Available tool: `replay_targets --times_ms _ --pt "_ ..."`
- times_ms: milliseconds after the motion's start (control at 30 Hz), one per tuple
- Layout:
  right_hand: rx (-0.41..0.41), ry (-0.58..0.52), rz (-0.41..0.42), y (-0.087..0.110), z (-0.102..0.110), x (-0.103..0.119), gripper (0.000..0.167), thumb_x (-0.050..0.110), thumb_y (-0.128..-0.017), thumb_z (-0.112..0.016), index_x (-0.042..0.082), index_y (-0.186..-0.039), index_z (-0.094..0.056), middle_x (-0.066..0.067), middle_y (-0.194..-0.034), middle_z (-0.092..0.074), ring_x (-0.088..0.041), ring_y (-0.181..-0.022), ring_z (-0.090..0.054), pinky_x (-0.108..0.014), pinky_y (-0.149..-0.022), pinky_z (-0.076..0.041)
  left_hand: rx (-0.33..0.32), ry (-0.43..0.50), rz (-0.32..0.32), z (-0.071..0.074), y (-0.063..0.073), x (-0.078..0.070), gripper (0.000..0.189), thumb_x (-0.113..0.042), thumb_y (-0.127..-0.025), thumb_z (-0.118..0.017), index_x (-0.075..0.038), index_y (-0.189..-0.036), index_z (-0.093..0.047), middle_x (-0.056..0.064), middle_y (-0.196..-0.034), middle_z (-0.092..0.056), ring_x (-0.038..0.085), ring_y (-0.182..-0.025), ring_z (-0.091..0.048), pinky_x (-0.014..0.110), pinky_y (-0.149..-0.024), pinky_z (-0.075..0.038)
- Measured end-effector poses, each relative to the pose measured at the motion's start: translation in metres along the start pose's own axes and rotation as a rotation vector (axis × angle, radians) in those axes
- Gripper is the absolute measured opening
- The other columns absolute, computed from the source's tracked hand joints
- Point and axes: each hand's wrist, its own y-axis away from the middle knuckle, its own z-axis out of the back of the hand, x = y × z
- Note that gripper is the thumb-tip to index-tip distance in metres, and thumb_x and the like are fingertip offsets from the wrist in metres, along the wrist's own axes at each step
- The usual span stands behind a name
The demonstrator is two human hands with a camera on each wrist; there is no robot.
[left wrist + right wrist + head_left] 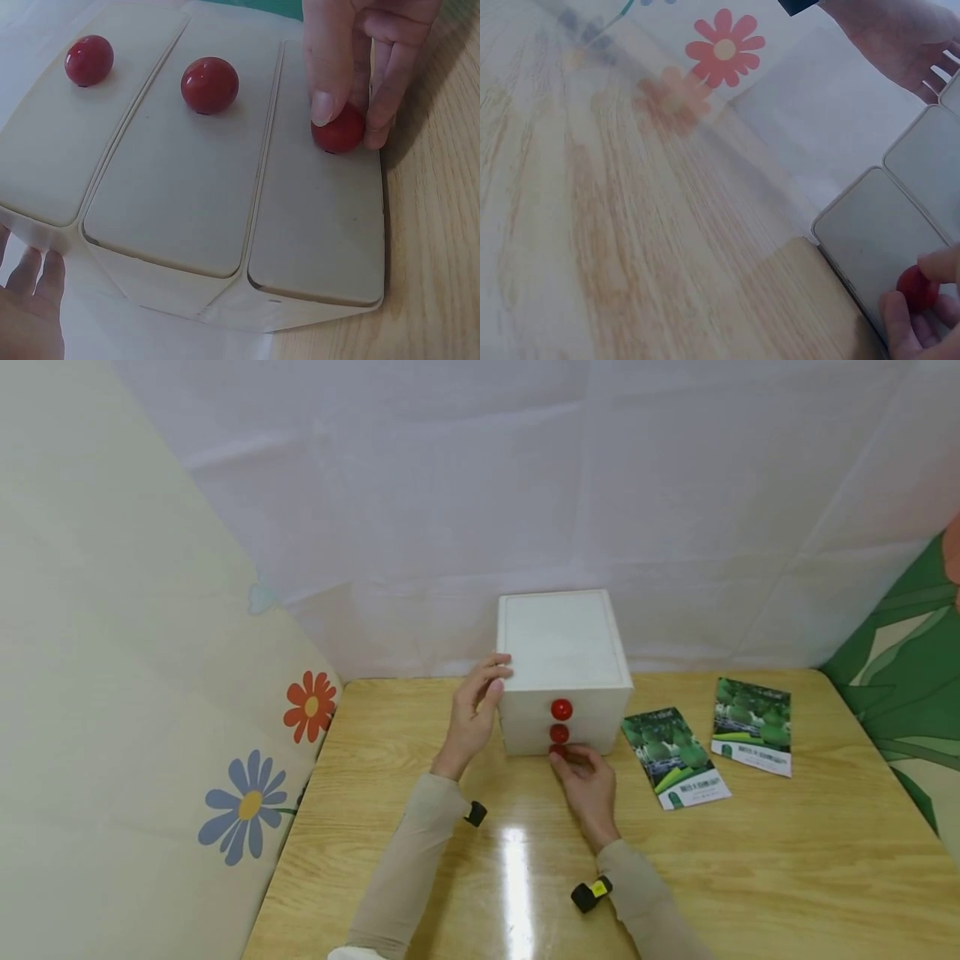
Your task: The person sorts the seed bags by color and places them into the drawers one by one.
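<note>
A white drawer box [566,643] sits at the back of a wood-grain surface [382,777], its three drawer fronts facing the person, each with a round red knob. The right hand [588,789] has its grip clamped on the lowest knob [339,129], thumb and fingers pinching it and partly hiding it from the head view. The left hand [474,710] rests its fingers, loosely extended and slightly apart, against the box's left side near the top edge.

To the right lie two green-and-white leaflets. The nearer leaflet [671,760] is just beside the box; whether they touch is unclear. The farther leaflet [752,727] lies near it, further right, well apart from the box. A black device [476,814] is worn at the left wrist, another black device [592,894] with a yellow patch at the right; both sleeves are beige.

A bright streak of light reflects off the surface in front of the box. Behind hangs a creased pale cloth [450,485]. The left wall [112,610] carries a red flower [310,707] and a blue flower [249,807]; the right wall [911,685] shows large green leaves.
</note>
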Motion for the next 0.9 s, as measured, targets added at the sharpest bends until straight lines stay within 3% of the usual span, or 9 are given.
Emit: replay_targets --times_ms 300,900 --pt "-0.021 -0.016 -0.004 0.001 -0.0023 0.0031 0.031 0.017 -0.084 -0.082 0.003 -0.109 -0.07 -0.015 -0.112 -0.069 -0.004 -0.082 -0.068 -0.016 -0.074 -0.058 -0.002 -0.003 0.031 0.0009 0.0002 -0.0008 0.021 0.005 -0.101 -0.049 0.011 -0.116 -0.061 0.028 -0.138 -0.055 0.038 -0.142 -0.043 0.039 -0.117 -0.039" --pt "-0.029 -0.016 -0.002 0.0016 -0.0025 0.0042 0.029 0.016 -0.084 -0.082 0.005 -0.108 -0.07 -0.011 -0.111 -0.069 -0.007 -0.087 -0.068 -0.016 -0.075 -0.058 -0.006 -0.019 0.021 0.0005 -0.0005 -0.001 0.02 0.006 -0.099 -0.051 0.011 -0.116 -0.062 0.028 -0.137 -0.056 0.037 -0.141 -0.045 0.039 -0.114 -0.042"
